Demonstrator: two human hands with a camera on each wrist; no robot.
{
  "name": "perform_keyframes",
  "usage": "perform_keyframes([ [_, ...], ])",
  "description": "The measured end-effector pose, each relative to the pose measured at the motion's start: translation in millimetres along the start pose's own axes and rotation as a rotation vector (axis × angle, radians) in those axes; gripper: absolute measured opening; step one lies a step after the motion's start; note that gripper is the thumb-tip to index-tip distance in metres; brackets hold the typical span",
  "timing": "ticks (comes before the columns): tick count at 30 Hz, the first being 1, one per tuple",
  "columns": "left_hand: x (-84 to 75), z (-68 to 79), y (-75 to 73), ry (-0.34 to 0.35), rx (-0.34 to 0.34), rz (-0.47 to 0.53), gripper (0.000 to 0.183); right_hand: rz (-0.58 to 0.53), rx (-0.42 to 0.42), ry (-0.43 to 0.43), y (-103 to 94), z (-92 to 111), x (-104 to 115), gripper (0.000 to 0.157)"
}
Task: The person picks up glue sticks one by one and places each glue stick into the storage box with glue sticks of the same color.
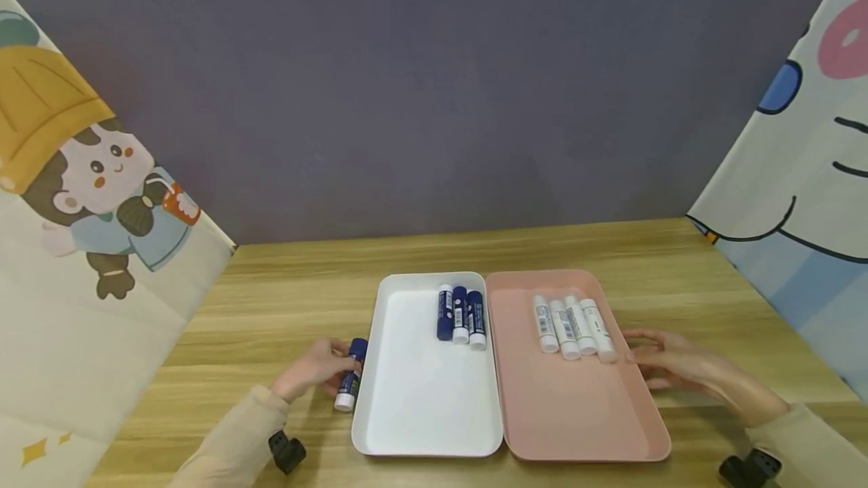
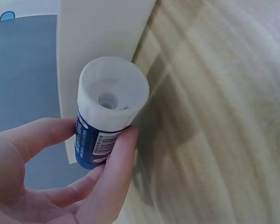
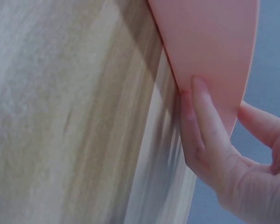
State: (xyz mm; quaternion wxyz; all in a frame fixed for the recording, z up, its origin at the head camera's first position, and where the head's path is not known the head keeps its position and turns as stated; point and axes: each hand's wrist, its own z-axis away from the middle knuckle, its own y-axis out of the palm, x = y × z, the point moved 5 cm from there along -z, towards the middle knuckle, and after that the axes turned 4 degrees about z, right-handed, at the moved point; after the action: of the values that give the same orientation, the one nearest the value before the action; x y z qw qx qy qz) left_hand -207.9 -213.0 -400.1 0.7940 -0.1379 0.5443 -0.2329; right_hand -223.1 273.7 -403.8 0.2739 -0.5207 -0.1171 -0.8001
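Note:
My left hand (image 1: 317, 369) pinches a dark blue glue stick (image 1: 346, 400) between thumb and fingers, just left of the white tray (image 1: 427, 420). In the left wrist view the glue stick's hollow white end (image 2: 95, 109) faces the camera, with a barcode label below it. My right hand (image 1: 685, 364) touches the right side of the pink tray (image 1: 576, 424). Seen from the right wrist, its fairly straight fingers (image 3: 210, 116) lie against the tray's outer wall, and the thumb is at the rim.
Three blue glue sticks (image 1: 460, 315) lie side by side in the white tray's upper right. Several white glue sticks (image 1: 564, 326) lie in the pink tray's upper part. The trays stand side by side on a wooden table (image 1: 305, 277), with a grey panel (image 1: 461, 96) behind it.

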Motion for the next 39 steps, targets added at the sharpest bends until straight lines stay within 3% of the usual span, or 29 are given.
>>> perform_keyframes([
  [15, -10.6, -3.1, -13.8, -0.030, -0.009, 0.046, 0.046, -0.002, 0.003, -0.002, -1.6, -1, 1, 0.074],
  [23, -24.4, -4.0, -20.3, -0.001, -0.017, 0.080, 0.047, 0.004, 0.007, -0.006, -1.6, -1, 0, 0.073],
  [30, -33.8, -12.3, -17.0, 0.001, -0.040, 0.093, 0.046, 0.009, 0.002, 0.012, -2.7, 1, -1, 0.073],
  [39, -55.1, -20.1, -11.4, 0.031, -0.022, 0.101, 0.046, 0.013, 0.004, 0.001, -2.2, 0, -1, 0.073],
])
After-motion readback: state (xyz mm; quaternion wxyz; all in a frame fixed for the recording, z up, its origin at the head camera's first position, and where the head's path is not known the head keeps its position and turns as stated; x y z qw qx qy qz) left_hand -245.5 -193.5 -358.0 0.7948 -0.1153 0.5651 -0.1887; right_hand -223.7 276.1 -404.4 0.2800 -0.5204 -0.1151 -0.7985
